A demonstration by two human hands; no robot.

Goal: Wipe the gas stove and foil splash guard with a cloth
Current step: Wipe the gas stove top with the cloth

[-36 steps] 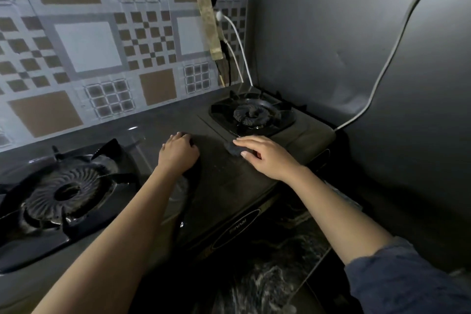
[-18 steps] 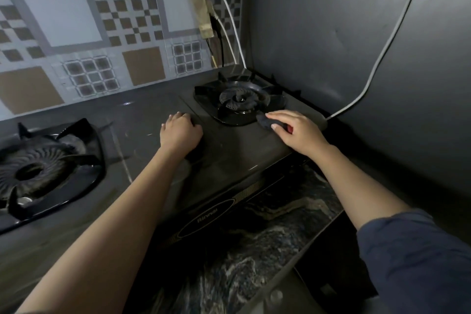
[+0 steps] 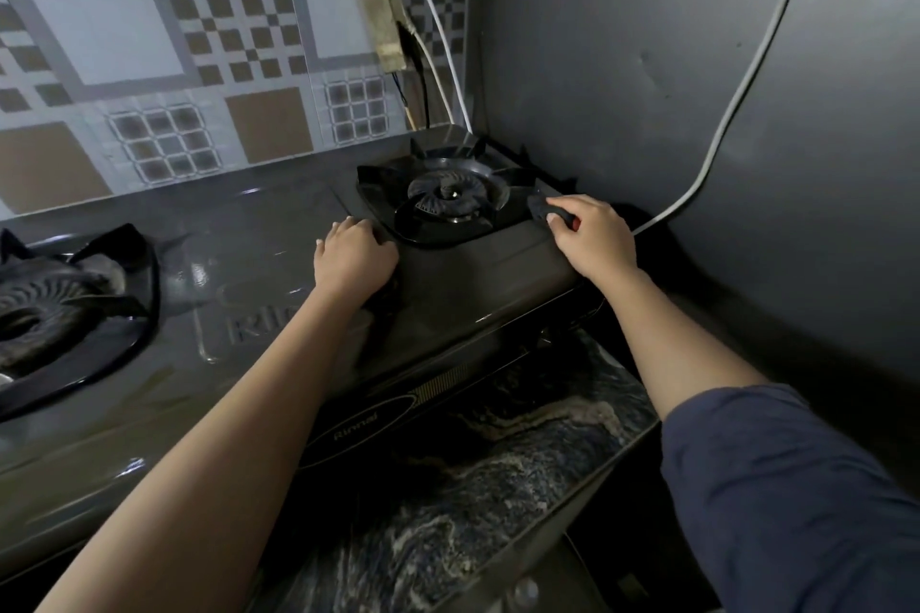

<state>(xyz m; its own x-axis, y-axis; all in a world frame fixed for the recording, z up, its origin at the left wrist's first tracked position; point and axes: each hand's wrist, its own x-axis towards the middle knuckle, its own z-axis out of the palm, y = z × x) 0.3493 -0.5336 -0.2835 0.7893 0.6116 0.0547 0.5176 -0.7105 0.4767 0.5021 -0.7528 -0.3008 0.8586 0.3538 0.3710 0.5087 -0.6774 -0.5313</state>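
Your right hand point(image 3: 592, 239) pinches a dark cloth point(image 3: 540, 210) against the right rim of the right burner point(image 3: 448, 197) on the stove point(image 3: 473, 294). Your left hand point(image 3: 356, 259) rests on the stove top just left of that burner, fingers curled. Whether it holds anything, you cannot tell.

Beyond the left fingers point(image 3: 344, 228) rises a back wall point(image 3: 124, 40) patterned with brown, white and checkered squares. Beyond the right fingers point(image 3: 572, 205) stands a plain grey side wall point(image 3: 622, 40), and a white cable point(image 3: 747, 85) runs down it. Nearer than both fingers lies the dark marbled surface point(image 3: 498, 488). The light is dim.
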